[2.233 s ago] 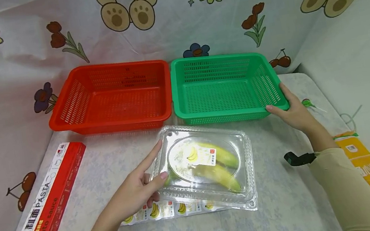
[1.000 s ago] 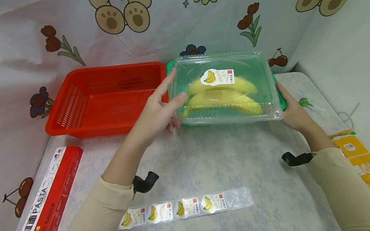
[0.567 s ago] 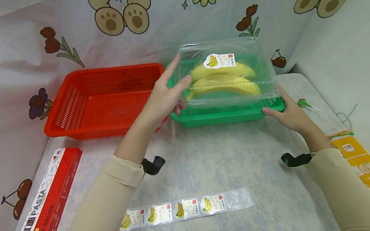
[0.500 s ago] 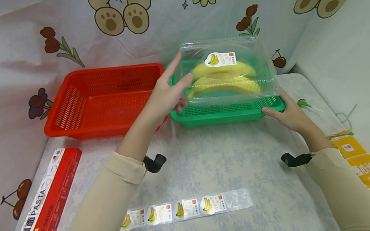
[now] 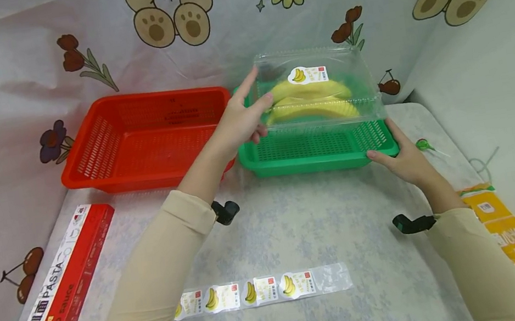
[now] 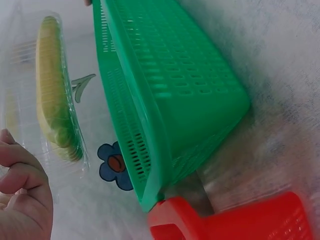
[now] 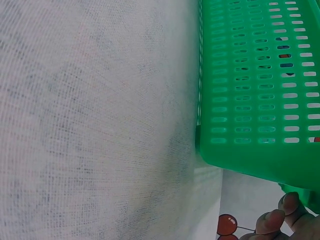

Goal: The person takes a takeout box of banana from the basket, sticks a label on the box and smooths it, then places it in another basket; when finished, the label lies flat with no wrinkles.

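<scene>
My left hand [image 5: 241, 118] holds a clear plastic clamshell box [image 5: 365, 78] by its left end, with thumb and index finger spread along that end. Yellow bananas [image 5: 312, 108] lie inside, under a white banana label [image 5: 307, 75] on the lid. Seen from the left wrist, the box hangs above the rim of the green basket [image 6: 165, 100], with a gap between them. My right hand [image 5: 402, 158] grips the front right corner of that basket, thumb on the front rim. In the right wrist view its fingertips [image 7: 275, 220] show beside the basket's corner.
A red basket [image 5: 150, 180] stands left of the green one. On the table lie a red pasta box [image 5: 64, 289] at left and a strip of banana labels [image 5: 262, 291] in front. An orange packet [image 5: 514, 238] and a small green-topped item [image 5: 424, 145] lie at right.
My left hand has carried the box of bananas from the table's middle up and to the right, over the green basket, uncovering the label strip. My right hand keeps its grip on the basket.
</scene>
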